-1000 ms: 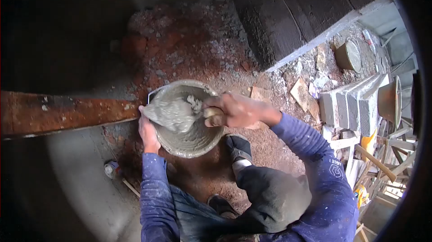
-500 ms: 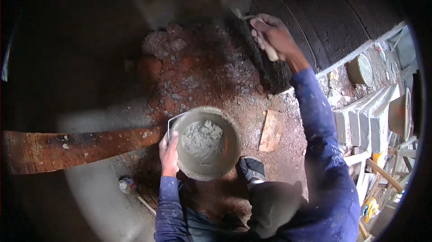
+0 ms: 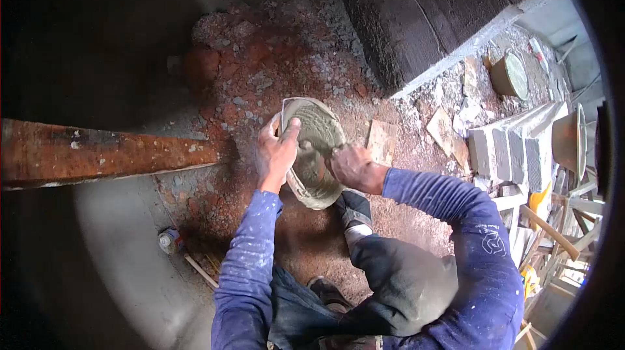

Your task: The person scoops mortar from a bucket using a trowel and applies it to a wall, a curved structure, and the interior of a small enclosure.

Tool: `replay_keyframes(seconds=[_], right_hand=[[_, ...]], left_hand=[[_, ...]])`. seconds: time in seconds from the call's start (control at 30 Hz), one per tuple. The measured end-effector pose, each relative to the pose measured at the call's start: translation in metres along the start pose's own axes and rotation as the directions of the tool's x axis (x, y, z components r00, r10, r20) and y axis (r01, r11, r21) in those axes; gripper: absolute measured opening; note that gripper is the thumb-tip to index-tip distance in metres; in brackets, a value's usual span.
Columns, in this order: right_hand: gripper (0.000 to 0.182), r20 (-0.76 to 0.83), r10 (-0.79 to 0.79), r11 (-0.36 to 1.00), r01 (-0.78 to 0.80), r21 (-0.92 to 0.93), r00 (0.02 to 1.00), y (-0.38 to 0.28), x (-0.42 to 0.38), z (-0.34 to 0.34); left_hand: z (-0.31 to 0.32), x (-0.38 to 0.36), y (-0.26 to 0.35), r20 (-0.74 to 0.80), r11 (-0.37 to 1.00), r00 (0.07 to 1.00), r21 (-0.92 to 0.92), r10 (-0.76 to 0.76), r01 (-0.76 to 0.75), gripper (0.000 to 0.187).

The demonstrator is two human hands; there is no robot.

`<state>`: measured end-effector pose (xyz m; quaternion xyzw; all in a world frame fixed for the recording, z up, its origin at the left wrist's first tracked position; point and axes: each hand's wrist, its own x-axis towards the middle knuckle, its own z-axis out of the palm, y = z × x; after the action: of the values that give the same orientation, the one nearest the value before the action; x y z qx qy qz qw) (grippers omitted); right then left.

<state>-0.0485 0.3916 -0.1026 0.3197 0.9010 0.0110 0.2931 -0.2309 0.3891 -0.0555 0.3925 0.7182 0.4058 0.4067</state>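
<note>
A round bucket (image 3: 335, 122), its inner wall coated with wet grey mortar, hangs tilted in front of my legs. My left hand (image 3: 278, 148) grips its left rim, thumb over the edge and by the thin wire handle. My right hand (image 3: 357, 166) is closed, at the bucket's right side with its fingers over the opening. It holds the trowel, whose pale handle and thin neck showed a moment earlier; the blade is mostly hidden inside the bucket now.
A dark plastered block (image 3: 416, 25) rises at the upper right. Rubble (image 3: 260, 70) covers the ground ahead. A wooden beam (image 3: 104, 155) juts in from the left. A board piece (image 3: 382, 142), a second bucket (image 3: 509, 77) and wrapped pale blocks (image 3: 514, 142) stand to the right.
My right hand has come down from the dark plastered surface into the bucket with the trowel. The bucket has been raised and tilted by my left hand.
</note>
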Motion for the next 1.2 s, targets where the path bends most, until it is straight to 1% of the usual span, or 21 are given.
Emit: replay_keyframes(seconds=[0.07,0.1,0.17,0.2,0.3,0.33,0.37,0.4,0.43,0.47,0.53,0.83,0.87,0.93,0.97,1.0,1.03,1.07,1.13,1.17,1.2], right_hand=[[0.027,-0.048,-0.075,0.845,0.089,0.528,0.996,-0.009,-0.008,0.010],[0.027,-0.047,-0.077,0.850,0.090,0.519,0.996,-0.009,-0.015,0.013],[0.032,-0.323,-0.129,0.730,0.310,0.609,0.938,-0.014,-0.028,0.022],[0.040,-0.027,-0.181,0.732,0.153,0.663,0.983,-0.018,-0.026,0.011],[0.043,-0.199,-0.022,0.664,0.163,0.729,0.980,-0.025,-0.044,0.021],[0.040,-0.382,-0.066,0.777,0.288,0.560,0.922,-0.026,-0.045,0.037],[0.040,-0.371,-0.074,0.770,0.290,0.568,0.926,-0.022,-0.046,0.056],[0.041,-0.259,-0.128,0.808,0.252,0.532,0.957,-0.011,-0.040,0.046],[0.043,-0.136,-0.183,0.838,0.227,0.496,0.974,-0.013,-0.039,0.043],[0.043,-0.120,-0.208,0.822,0.240,0.517,0.971,-0.023,-0.046,0.049],[0.041,-0.410,0.024,0.851,0.197,0.487,0.912,-0.016,-0.038,0.055],[0.038,-0.558,0.051,0.876,0.232,0.424,0.828,-0.006,-0.029,0.039],[0.045,-0.150,0.038,0.695,0.082,0.714,0.988,0.003,-0.031,0.017],[0.046,-0.517,-0.113,0.637,0.461,0.618,0.849,0.016,-0.049,-0.028],[0.041,-0.598,0.013,0.618,0.463,0.635,0.801,0.006,-0.043,-0.032],[0.039,-0.553,-0.016,0.424,0.507,0.751,0.833,0.009,-0.037,-0.046],[0.038,-0.516,-0.061,0.205,0.516,0.832,0.855,0.015,-0.033,-0.063],[0.038,-0.527,-0.058,0.209,0.527,0.824,0.848,0.026,-0.025,-0.080],[0.041,-0.133,-0.376,-0.064,0.118,0.991,0.917,0.056,-0.001,-0.111],[0.041,-0.147,-0.374,-0.059,0.134,0.989,0.916,0.070,0.015,-0.107],[0.036,-0.159,-0.275,-0.292,0.075,0.953,0.948,0.087,0.039,-0.092]], left_hand=[[-0.008,-0.003,-0.007,0.041,0.998,0.999,-0.062,-0.003,0.005,0.036],[-0.012,-0.003,-0.009,0.084,0.992,0.997,-0.128,0.000,0.011,0.036],[-0.020,0.001,-0.025,0.081,0.983,0.995,-0.175,0.062,-0.047,0.037],[-0.027,0.000,-0.026,0.064,0.984,0.996,-0.171,0.062,-0.050,0.037],[-0.046,-0.004,-0.041,0.051,0.962,0.996,-0.266,0.077,-0.061,0.041],[-0.051,-0.005,-0.046,0.017,0.968,0.997,-0.242,0.073,-0.066,0.041],[-0.053,-0.009,-0.053,-0.011,0.975,0.998,-0.214,0.063,-0.064,0.040],[-0.056,-0.009,-0.058,-0.005,0.968,0.996,-0.234,0.089,-0.088,0.039],[-0.060,-0.011,-0.062,-0.089,0.998,0.994,0.001,0.062,-0.062,0.038],[-0.063,-0.016,-0.065,-0.039,0.996,0.999,-0.082,0.038,-0.041,0.038],[-0.063,-0.013,-0.053,-0.012,0.982,0.998,-0.179,0.059,-0.060,0.039],[-0.071,-0.011,-0.069,-0.071,0.978,0.997,-0.207,0.006,-0.021,0.046],[-0.074,-0.012,-0.072,-0.071,0.978,0.997,-0.207,-0.043,0.028,0.047],[-0.081,-0.003,-0.101,-0.110,0.938,0.986,-0.338,-0.124,0.081,0.057],[-0.086,0.002,-0.118,-0.111,0.937,0.989,-0.345,-0.098,0.054,0.060],[-0.089,-0.003,-0.101,-0.067,0.856,0.978,-0.498,-0.195,0.137,0.053],[-0.094,0.001,-0.121,-0.101,0.904,0.987,-0.422,-0.123,0.069,0.062],[-0.098,0.001,-0.140,-0.023,0.867,0.997,-0.495,-0.079,0.057,0.061],[-0.098,-0.001,-0.130,0.004,0.841,0.995,-0.535,-0.096,0.083,0.060],[-0.095,-0.001,-0.125,-0.045,0.854,0.986,-0.507,-0.158,0.114,0.059],[-0.095,-0.005,-0.109,0.000,0.866,0.995,-0.492,-0.103,0.089,0.060]])
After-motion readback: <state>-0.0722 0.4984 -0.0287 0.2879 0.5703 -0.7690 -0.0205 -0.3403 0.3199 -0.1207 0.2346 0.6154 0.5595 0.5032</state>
